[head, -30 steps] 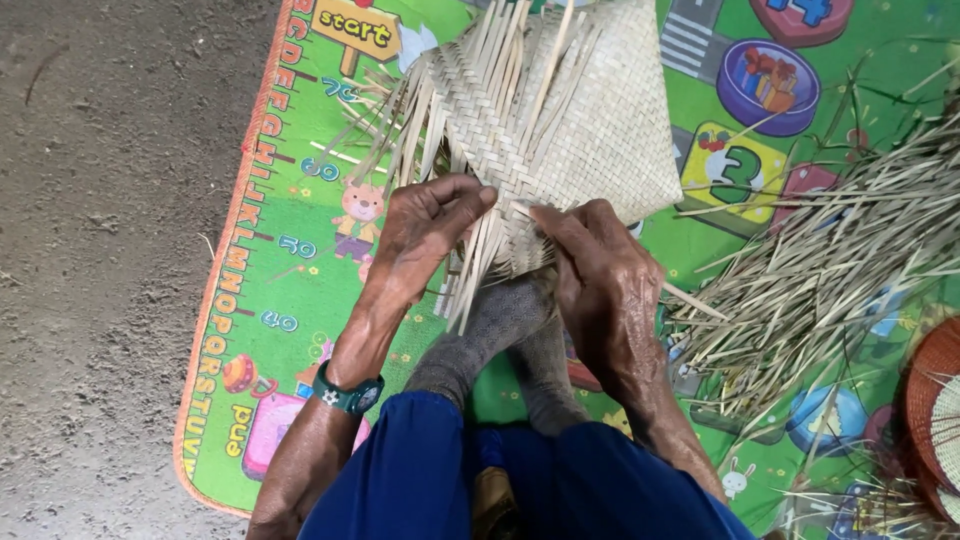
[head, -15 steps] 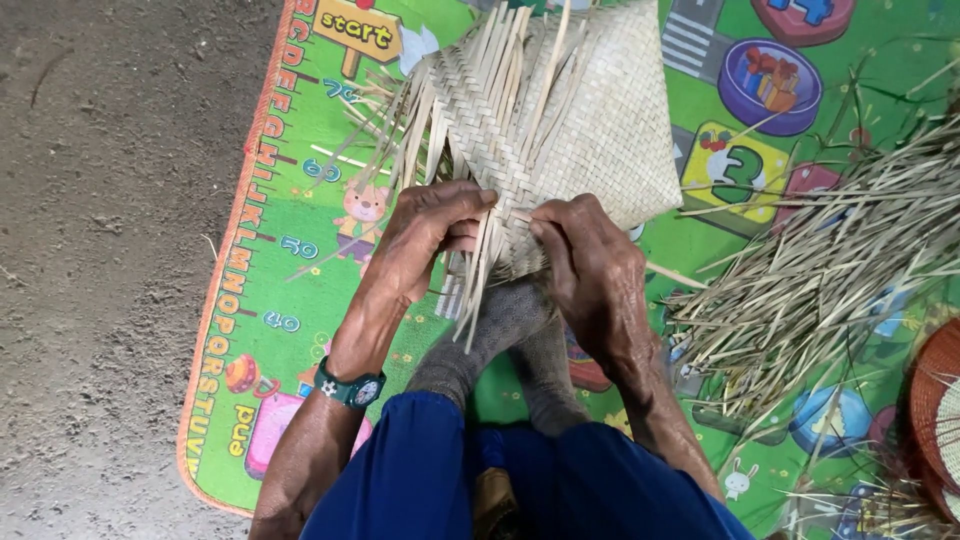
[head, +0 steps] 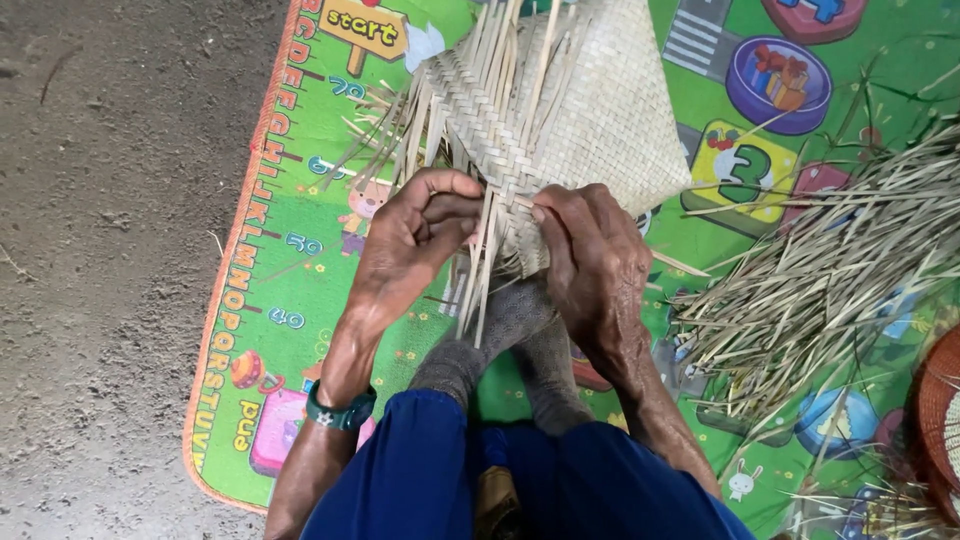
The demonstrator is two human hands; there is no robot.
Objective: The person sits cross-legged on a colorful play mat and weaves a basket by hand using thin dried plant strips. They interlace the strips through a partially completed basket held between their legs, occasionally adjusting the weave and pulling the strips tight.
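both hands, left hand (head: pixel 415 245) and right hand (head: pixel 590 265), pinch loose straw strips (head: pixel 480 270) at the woven mat (head: pixel 590 110)'s six o'clock edge. it lies on a green play mat (head: pixel 290 300) over bare dirt floor (head: pixel 110 250); a straw pile (head: pixel 820 280) sits at three o'clock.

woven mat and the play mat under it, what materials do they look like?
Woven mat: likely dried palm or grass strips, pale tan, matte; flat plaited bands with loose ends show. Play mat: seems foam or vinyl, smooth, with a bright printed surface and an orange edge.
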